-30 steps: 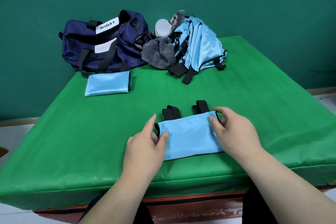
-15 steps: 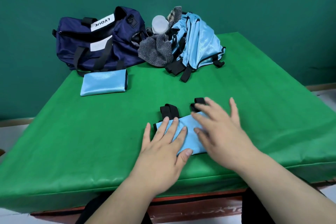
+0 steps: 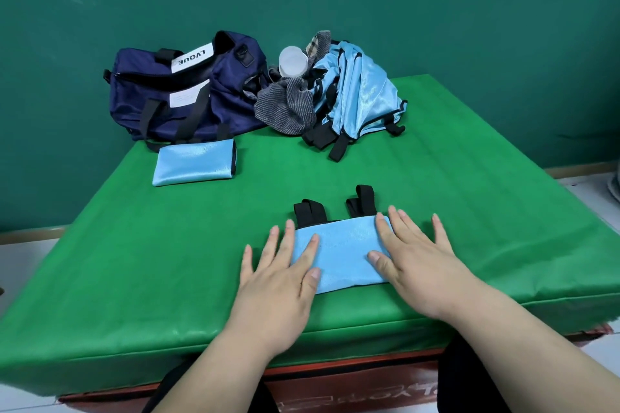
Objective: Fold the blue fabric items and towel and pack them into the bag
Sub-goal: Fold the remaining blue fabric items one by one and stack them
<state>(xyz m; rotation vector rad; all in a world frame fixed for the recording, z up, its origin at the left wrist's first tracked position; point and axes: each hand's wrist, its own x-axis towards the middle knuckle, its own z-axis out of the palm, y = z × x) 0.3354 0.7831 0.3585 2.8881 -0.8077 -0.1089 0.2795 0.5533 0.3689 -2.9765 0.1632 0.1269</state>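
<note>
Near the front edge of the green padded table [image 3: 167, 245], a folded light-blue fabric piece [image 3: 339, 251] is lying flat between the two hands, its two black straps [image 3: 310, 213] sticking out toward the back. The left hand [image 3: 281, 282] is resting palm-down with fingers spread, gripping nothing, its index finger and thumb overlapping the fabric's left end while the other fingers are lying on the green cover. The right hand [image 3: 419, 265] is likewise lying flat and unclenched, its thumb and index finger pressing on the fabric's right end. Toward the back left corner, a navy duffel bag [image 3: 174, 94] with black handles and a white label is sitting with its top gaping; what it is holding inside cannot be made out. Just in front of it, a second light-blue piece [image 3: 194, 164] is lying folded into a neat rectangle with a dark trim on its right side. At the back edge, right of the bag, a grey ribbed towel [image 3: 285, 107] is slumping in a heap against a crumpled pile of shiny light-blue fabric [image 3: 359, 94] with black straps, and a translucent white cup [image 3: 292, 61] is showing behind them. The blue pieces are looking smooth and satiny, the table cover slightly glossy.
</note>
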